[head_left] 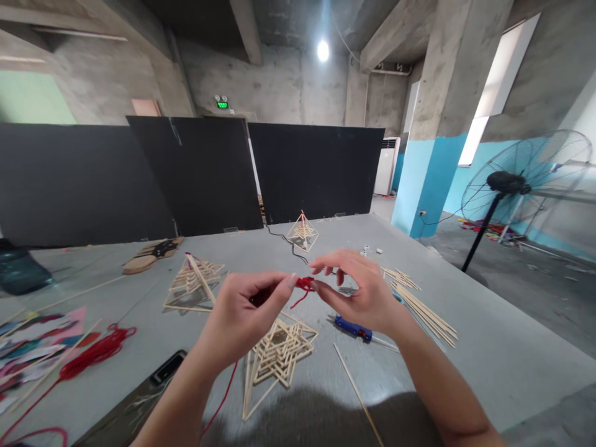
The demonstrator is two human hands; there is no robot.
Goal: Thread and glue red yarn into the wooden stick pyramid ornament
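Between my two hands, above the table, is a small knotted bunch of red yarn (305,284) with a loose end hanging down. My left hand (254,310) pinches its left side between thumb and fingers. On the right side, the thumb of my right hand (356,285) touches the bunch, its fingers curved above and apart from the thumb. A strand of red yarn also runs down below my left wrist. Beneath my hands lies a star-shaped frame of thin wooden sticks (282,351). A blue glue gun (354,329) rests to its right.
Pyramid-shaped stick frames stand at left (195,282) and at the back (302,233). Loose wooden sticks (428,316) lie at right, and a single stick (356,391) in front. A red yarn skein (97,354) is at left. A fan (507,183) stands beyond the table.
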